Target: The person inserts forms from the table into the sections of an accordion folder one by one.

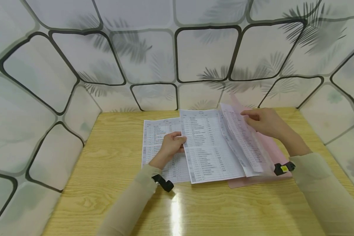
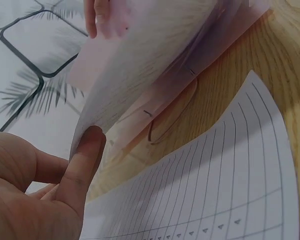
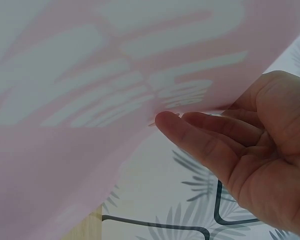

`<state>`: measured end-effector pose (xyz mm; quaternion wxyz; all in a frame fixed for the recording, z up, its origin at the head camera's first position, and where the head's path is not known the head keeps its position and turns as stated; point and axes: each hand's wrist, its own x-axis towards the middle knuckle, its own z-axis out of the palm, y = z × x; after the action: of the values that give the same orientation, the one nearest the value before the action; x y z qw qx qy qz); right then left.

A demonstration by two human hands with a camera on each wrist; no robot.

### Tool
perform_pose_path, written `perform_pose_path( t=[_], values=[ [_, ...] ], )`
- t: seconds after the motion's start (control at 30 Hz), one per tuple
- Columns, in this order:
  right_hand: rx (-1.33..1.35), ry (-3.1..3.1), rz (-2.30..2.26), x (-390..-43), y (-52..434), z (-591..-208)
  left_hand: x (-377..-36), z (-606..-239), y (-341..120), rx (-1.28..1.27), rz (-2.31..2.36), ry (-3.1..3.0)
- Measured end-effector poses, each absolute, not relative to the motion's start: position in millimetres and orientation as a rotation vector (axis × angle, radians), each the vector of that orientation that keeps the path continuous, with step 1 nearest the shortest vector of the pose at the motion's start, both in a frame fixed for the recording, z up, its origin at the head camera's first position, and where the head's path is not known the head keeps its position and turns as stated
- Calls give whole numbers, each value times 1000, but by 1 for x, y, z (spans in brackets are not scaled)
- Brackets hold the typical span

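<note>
My left hand [image 1: 171, 146] pinches the left edge of a printed sheet [image 1: 206, 147] between thumb and fingers; the left wrist view shows that sheet [image 2: 135, 70] bending up from the hand [image 2: 35, 195]. Beneath it, another printed sheet [image 1: 159, 131] lies on the table. To the right is a pink translucent folder [image 1: 272, 149], with more printed paper [image 1: 243, 141] standing tilted in its opening. The folder's raised cover is pinched at its edge by my right hand [image 1: 265, 123]. Seen from the right wrist, the pink cover [image 3: 65, 165] spreads beside the thumb and fingers [image 3: 200, 140].
A wooden table [image 1: 106, 157] carries the papers. Patterned walls [image 1: 206, 52] with dark outlines and leaf prints enclose it at the back and sides. Black wrist straps [image 1: 163, 183] sit over the sleeves.
</note>
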<state>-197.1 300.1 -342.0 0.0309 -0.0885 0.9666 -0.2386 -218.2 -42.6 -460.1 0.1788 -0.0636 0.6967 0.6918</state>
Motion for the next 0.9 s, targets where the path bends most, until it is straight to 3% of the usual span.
perform_pose_path(
  t=[0.9],
  values=[
    [-273,2997,-752,-194,303,-340,-219,-463,-53,-84,1823,2111]
  ],
)
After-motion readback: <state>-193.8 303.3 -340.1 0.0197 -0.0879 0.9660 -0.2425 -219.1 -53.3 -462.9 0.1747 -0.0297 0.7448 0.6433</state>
